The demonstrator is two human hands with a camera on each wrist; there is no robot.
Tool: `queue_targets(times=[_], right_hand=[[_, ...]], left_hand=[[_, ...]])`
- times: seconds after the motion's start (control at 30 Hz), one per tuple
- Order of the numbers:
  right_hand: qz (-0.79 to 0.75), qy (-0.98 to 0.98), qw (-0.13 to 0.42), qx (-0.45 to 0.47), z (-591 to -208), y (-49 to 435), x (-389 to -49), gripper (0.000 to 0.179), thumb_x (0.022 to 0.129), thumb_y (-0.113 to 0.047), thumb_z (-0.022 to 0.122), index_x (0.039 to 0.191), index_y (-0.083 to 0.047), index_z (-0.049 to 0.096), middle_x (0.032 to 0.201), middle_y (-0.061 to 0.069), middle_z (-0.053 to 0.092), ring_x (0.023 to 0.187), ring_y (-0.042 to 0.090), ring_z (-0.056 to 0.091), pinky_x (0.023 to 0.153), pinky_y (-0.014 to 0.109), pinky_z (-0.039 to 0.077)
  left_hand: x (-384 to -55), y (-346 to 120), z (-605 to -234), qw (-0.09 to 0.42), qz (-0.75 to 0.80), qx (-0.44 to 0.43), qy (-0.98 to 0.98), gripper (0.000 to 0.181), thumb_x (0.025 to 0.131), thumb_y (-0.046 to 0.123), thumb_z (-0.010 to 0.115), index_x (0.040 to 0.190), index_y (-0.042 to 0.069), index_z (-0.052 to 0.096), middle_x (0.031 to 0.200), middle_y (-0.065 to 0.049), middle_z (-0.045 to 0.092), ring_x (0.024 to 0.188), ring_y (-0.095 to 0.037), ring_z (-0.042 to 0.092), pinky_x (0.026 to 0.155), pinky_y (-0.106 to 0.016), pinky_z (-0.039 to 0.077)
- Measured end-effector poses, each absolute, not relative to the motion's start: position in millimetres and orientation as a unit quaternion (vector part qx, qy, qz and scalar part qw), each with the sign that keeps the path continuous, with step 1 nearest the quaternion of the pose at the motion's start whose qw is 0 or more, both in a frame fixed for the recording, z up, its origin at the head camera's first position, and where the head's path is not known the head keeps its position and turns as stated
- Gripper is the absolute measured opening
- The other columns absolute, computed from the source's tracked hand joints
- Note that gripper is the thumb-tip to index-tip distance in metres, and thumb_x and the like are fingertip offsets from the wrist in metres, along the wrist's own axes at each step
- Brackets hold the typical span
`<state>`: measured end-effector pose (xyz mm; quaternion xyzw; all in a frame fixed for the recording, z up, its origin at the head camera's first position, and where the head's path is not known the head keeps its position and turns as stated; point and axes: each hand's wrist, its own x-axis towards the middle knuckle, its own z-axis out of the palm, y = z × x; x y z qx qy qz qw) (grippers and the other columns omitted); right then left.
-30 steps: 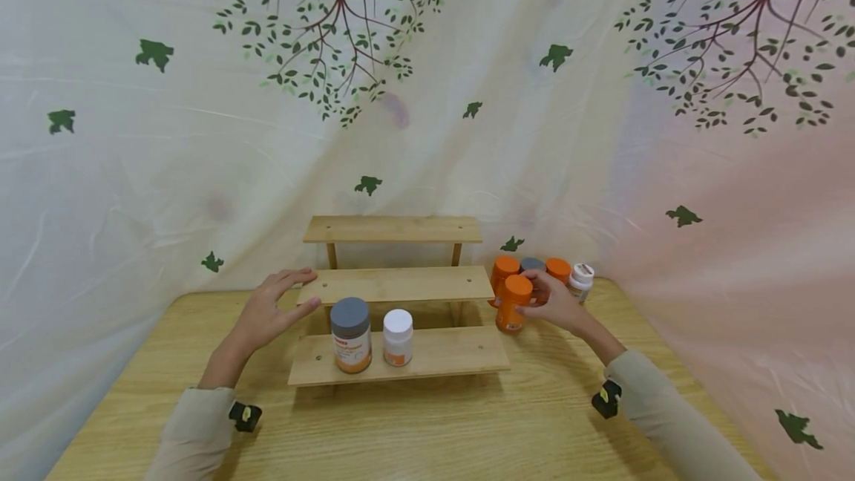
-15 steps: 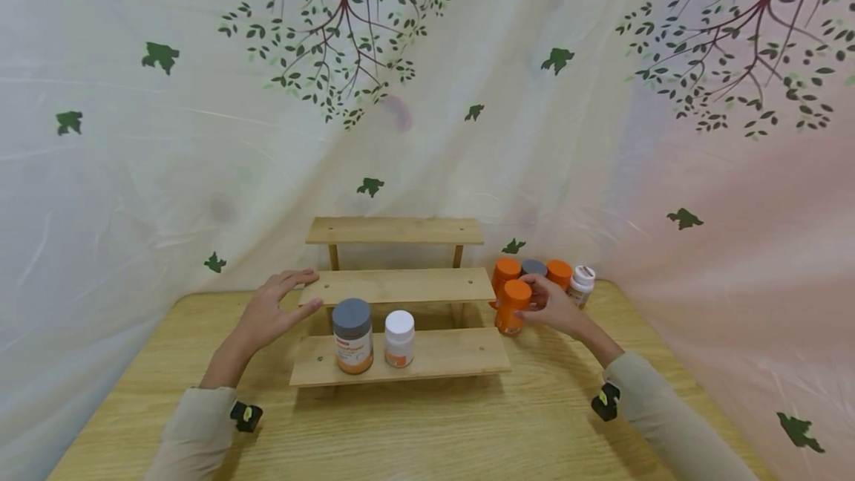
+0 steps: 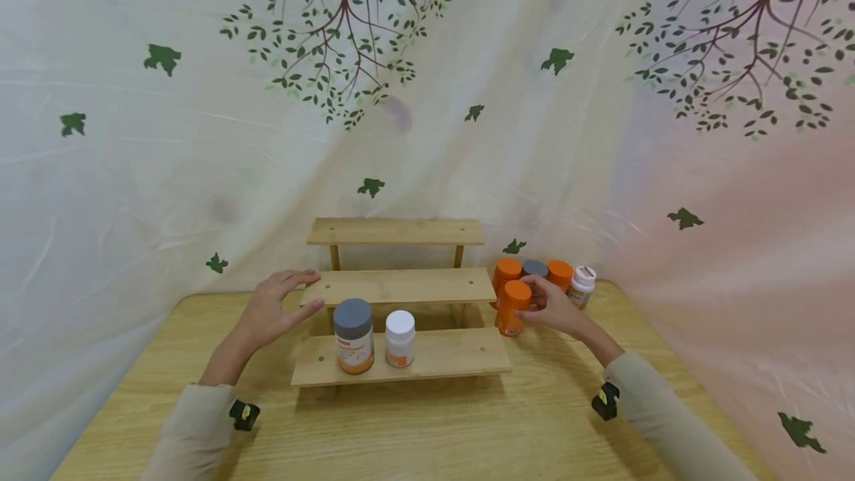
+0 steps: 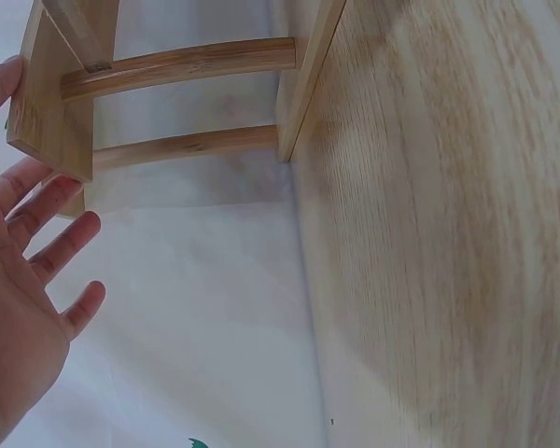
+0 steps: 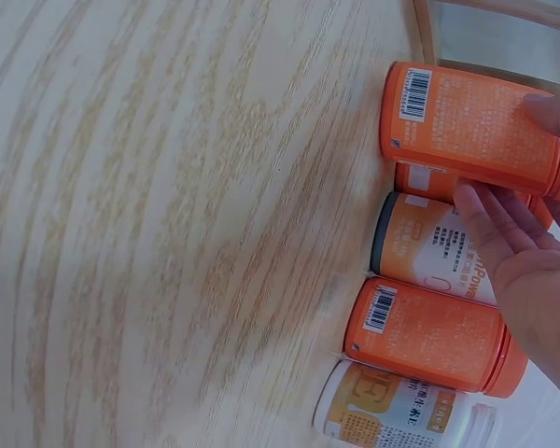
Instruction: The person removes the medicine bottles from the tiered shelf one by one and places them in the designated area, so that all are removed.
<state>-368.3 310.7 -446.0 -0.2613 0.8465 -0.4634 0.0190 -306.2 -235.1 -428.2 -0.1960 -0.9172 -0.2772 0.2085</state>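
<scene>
The right hand point(image 3: 559, 309) holds an orange supplement bottle point(image 3: 512, 308) upright beside the right end of a three-tier wooden shelf point(image 3: 401, 286). In the right wrist view its thumb lies on one side of the bottle and its fingers on the other. Touching the left end of the shelf's middle board, the left hand point(image 3: 270, 312) has its fingers spread and fairly straight. Its thumb is at the board's front corner and its fingertips at the back one. On the lowest board stand a grey-lidded jar point(image 3: 353, 336) and a smaller white bottle point(image 3: 400, 338).
Behind the held bottle, a row stands on the table point(image 3: 427, 436): an orange bottle point(image 3: 508, 269), a grey-lidded jar point(image 5: 434, 245), another orange bottle point(image 5: 429, 336) and a white-capped bottle point(image 3: 581, 286). A printed curtain point(image 3: 280, 169) hangs close behind the shelf.
The right hand and its orange bottle have lowered very slightly since the first frame. The left hand stays at the shelf, and the view has shifted a little.
</scene>
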Motion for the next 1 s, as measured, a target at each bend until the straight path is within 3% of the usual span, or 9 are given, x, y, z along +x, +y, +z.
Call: queue_targets(times=[0.23, 0.53, 0.8, 1.0], right_hand=[[-0.451, 0.851, 0.013, -0.269, -445.3, 311.3, -368.1, 0.054, 0.090, -0.008, 0.077, 0.137, 0.000, 0.051, 0.132, 0.026, 0.061, 0.113, 0.037, 0.066, 0.087, 0.034, 0.058], [-0.450, 0.842, 0.000, -0.297, -443.1, 314.0, -366.0, 0.060, 0.091, -0.002, 0.073, 0.144, 0.003, 0.046, 0.135, 0.028, 0.059, 0.114, 0.023, 0.066, 0.088, 0.035, 0.058], [-0.445, 0.853, -0.019, -0.272, -432.9, 315.8, -363.1, 0.061, 0.090, -0.005, 0.076, 0.142, 0.006, 0.048, 0.127, 0.028, 0.063, 0.109, 0.032, 0.065, 0.085, 0.035, 0.058], [-0.439, 0.864, -0.032, -0.245, -424.6, 318.4, -361.5, 0.062, 0.091, -0.009, 0.076, 0.144, 0.006, 0.046, 0.129, 0.030, 0.062, 0.113, 0.043, 0.065, 0.092, 0.045, 0.058]], left_hand=[[-304.5, -234.0, -423.3, 0.211, -0.250, -0.196, -0.925, 0.053, 0.090, 0.032, 0.076, 0.137, 0.011, 0.064, 0.143, -0.015, 0.060, 0.133, -0.042, 0.050, 0.109, -0.070, 0.028], [-305.4, -234.6, -424.1, 0.209, -0.243, -0.197, -0.927, 0.053, 0.091, 0.035, 0.076, 0.137, 0.012, 0.064, 0.143, -0.014, 0.060, 0.132, -0.041, 0.050, 0.107, -0.069, 0.028], [-305.3, -233.8, -423.9, 0.212, -0.244, -0.196, -0.926, 0.053, 0.090, 0.035, 0.076, 0.137, 0.011, 0.064, 0.143, -0.014, 0.060, 0.133, -0.041, 0.050, 0.107, -0.069, 0.028], [-304.1, -233.7, -423.1, 0.211, -0.246, -0.197, -0.925, 0.053, 0.091, 0.033, 0.076, 0.137, 0.011, 0.064, 0.143, -0.014, 0.060, 0.132, -0.042, 0.050, 0.107, -0.070, 0.028]])
